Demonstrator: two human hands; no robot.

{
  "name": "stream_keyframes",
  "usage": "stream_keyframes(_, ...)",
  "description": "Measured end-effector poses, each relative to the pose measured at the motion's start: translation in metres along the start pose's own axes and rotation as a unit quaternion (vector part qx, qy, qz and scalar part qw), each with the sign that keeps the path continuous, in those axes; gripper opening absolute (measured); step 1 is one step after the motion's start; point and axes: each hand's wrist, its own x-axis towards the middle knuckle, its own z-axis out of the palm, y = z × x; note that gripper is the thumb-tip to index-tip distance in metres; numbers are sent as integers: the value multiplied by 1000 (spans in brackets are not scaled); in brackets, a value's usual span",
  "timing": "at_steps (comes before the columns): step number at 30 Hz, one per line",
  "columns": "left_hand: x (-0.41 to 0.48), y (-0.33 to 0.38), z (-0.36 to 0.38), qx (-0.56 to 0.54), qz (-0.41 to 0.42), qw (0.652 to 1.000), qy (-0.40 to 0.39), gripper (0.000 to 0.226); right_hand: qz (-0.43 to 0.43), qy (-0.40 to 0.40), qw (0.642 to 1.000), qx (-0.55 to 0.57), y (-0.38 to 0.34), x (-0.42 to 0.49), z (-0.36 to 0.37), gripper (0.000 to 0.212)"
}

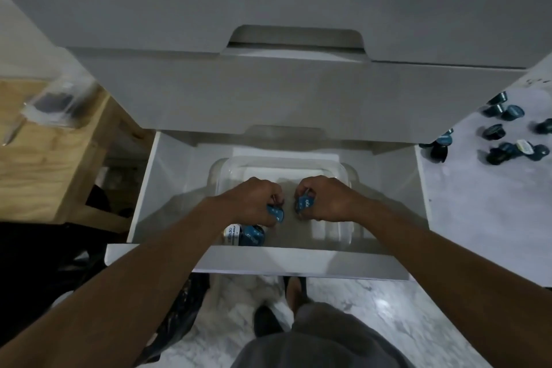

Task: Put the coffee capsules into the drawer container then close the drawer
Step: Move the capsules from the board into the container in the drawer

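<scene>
A white drawer (301, 264) stands pulled out below me, with a clear plastic container (286, 166) inside it. Both hands hover over the container. My left hand (254, 200) is closed on a blue coffee capsule (275, 213). My right hand (325, 199) is closed on another blue capsule (305, 204). Two capsules (245, 234) lie in the container's near left corner, partly hidden by my left forearm. Several more dark blue capsules (504, 131) are scattered on the pale floor at the right.
Closed white drawer fronts (298, 92) rise above the open one. A wooden bench (53, 158) with a clear packet (56, 101) stands at the left. A black bag (176, 317) lies on the marble floor near my feet.
</scene>
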Motion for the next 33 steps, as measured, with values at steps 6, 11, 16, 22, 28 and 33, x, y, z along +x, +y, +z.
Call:
stream_keyframes(6, 2, 0, -4, -30, -19, 999, -3, 12, 22, -28, 999, 21, -1, 5, 1, 21)
stream_keyframes(11, 2, -1, -5, -35, -28, 998, -38, 11, 41, -68, 996, 34, -1, 7, 5, 15)
stream_keyframes(16, 0, 0, -4, -29, -33, 996, -75, 17, 42, -116, 992, 33, -4, 6, 8, 17)
stream_keyframes(22, -1, 4, -1, 2, -30, 995, -100, 18, 38, -152, 987, 20, -8, -1, 11, 9)
stream_keyframes(28, -3, 5, -1, 9, -28, 994, -103, 23, 32, -142, 989, -8, -10, -4, 11, 17)
stream_keyframes(33, -9, 17, -5, 33, -17, 999, 8, 28, 11, -16, 998, -55, -12, -18, 7, 27)
